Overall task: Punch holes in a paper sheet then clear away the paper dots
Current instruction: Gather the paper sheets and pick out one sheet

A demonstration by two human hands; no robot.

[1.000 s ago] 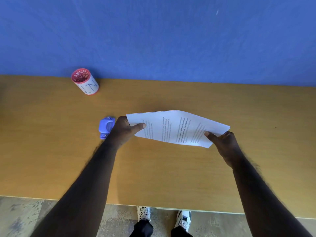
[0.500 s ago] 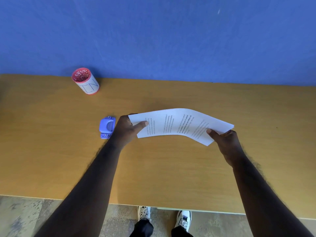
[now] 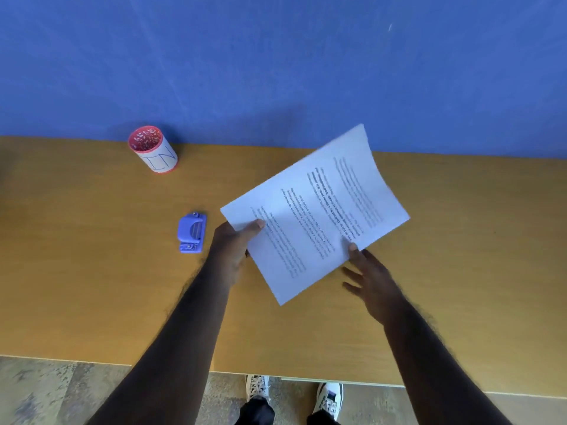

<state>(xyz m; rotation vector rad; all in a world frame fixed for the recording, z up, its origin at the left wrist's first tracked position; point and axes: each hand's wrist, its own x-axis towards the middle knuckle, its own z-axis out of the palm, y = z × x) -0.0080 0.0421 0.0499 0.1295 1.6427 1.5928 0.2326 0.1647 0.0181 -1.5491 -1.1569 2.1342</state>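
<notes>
Your two arms reach up from 6 o'clock over the worktop [image 3: 92,286]. Your right hand [image 3: 372,282] is mostly open, fingers spread. Only its thumb tip touches the near edge of the paper [image 3: 313,216]. I cannot tell if it is pinching. Your left hand [image 3: 233,246] holds the paper at its left corner, thumb on top and fingers under.

The paper is up off the worktop, tilted, with its far end curling up toward 12 o'clock. It is very light and floppy. It bends when held at one corner and can crease or tear, so I think it is best to hold it gently by the edges.

The punch [image 3: 191,233] sits at 9 o'clock, just beside your left hand. The cup [image 3: 153,150] stands far off at 10 o'clock by the wall.
</notes>
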